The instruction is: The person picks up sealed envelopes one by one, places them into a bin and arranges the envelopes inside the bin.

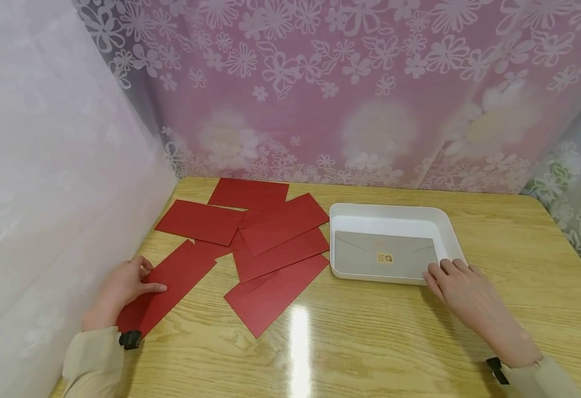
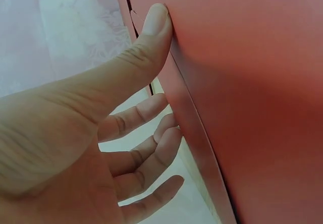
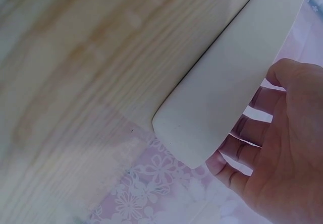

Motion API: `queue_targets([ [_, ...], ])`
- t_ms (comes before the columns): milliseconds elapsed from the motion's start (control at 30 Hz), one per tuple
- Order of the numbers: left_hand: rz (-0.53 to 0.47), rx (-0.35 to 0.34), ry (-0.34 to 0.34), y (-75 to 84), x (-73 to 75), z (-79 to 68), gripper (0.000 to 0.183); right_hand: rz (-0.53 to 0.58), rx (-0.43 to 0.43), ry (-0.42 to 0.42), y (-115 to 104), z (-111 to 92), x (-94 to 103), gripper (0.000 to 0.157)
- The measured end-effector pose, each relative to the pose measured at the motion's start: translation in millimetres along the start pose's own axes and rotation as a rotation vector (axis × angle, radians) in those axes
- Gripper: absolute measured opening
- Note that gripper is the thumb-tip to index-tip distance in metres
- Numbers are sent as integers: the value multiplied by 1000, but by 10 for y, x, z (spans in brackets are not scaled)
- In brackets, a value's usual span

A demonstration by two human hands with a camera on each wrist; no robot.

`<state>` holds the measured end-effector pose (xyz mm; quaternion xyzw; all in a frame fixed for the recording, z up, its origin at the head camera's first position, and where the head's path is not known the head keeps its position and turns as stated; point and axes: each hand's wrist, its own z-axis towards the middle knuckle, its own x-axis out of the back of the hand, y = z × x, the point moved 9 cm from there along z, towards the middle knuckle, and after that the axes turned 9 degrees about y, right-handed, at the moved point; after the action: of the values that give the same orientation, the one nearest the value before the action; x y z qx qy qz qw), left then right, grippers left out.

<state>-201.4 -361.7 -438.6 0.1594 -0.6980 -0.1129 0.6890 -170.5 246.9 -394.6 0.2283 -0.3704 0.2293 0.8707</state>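
My left hand (image 1: 123, 284) is at the near-left end of a red envelope (image 1: 183, 284) lying slanted on the table. Its thumb presses on top while the other fingers are at the outer edge, as the left wrist view shows up close with the red paper (image 2: 257, 103). At the right, my right hand (image 1: 461, 284) holds the front right corner of a white tray (image 1: 380, 211), fingers bent over the rim. In the right wrist view the outer tray wall (image 3: 212, 82) shows beside the fingers. A grey envelope (image 1: 357, 257) with a small gold sticker lies in the tray.
Several more red envelopes overlap loosely between the left hand and the tray, among them a near one (image 1: 275, 298) and a far one (image 1: 247, 193). A floral curtain (image 1: 320, 99) hangs behind the wooden table (image 1: 370, 342); a pale sheet (image 1: 46, 166) borders the left side.
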Motion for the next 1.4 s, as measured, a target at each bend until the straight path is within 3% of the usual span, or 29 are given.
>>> queue_targets([
  [267,17,3,1,-30,-2,8,68,0,-5,2,-1,7,9,58],
  [633,-17,-65,85,64,-1,-36,39,4,-21,-9,23,11,-11,60],
  [833,-24,-128,212,184,111,-43,18,11,-22,-7,31,11,-11,59],
  [1133,13,-235,429,446,340,-81,18,8,-25,-41,32,3,-26,59],
  [1400,106,-441,611,853,530,-144,25,17,-49,-93,50,-25,-62,61],
])
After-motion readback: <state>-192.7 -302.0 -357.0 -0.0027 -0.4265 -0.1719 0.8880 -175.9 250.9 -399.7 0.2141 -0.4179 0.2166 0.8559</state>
